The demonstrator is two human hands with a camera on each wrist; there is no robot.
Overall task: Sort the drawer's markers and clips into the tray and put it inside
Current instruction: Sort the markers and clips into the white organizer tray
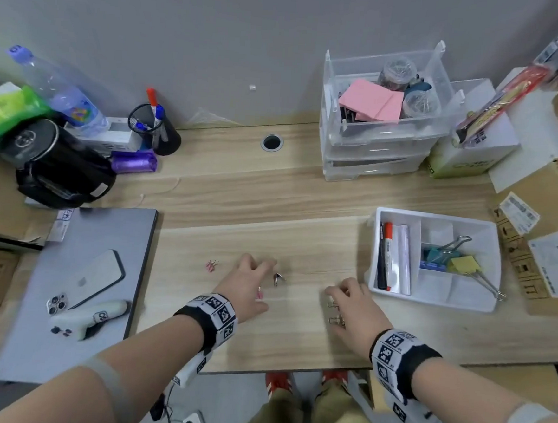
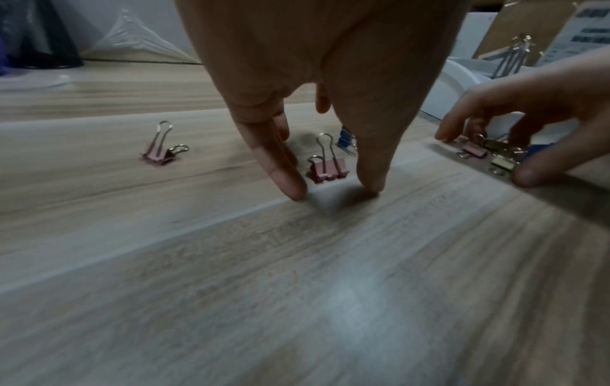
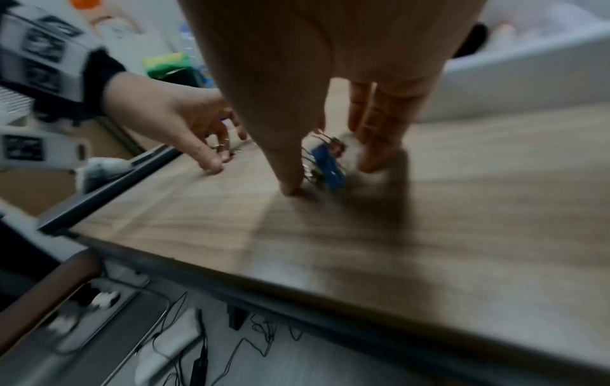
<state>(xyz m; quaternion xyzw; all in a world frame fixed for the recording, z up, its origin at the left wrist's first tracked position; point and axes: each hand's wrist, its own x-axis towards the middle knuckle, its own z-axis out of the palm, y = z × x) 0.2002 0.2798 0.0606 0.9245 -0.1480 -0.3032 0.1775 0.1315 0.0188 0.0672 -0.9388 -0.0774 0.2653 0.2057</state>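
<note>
Wooden desk point(image 1: 305, 196), both hands' grips unclear, small clips point(image 2: 328, 167) half-hidden beneath spread fingers point(image 2: 280, 167).

The right hand point(image 1: 353, 310) covers most of the small clips point(image 1: 336, 312) beneath it. Right wrist view smears the blue clip point(image 3: 327, 164); whether fingers point(image 3: 379, 146) touch it, can't tell.

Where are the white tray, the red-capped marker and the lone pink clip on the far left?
white tray point(image 1: 372, 251): head view, left wall.
red-capped marker point(image 1: 388, 248): head view, white barrel in the tray.
lone pink clip point(image 2: 159, 154): left wrist view, pink body.
</note>
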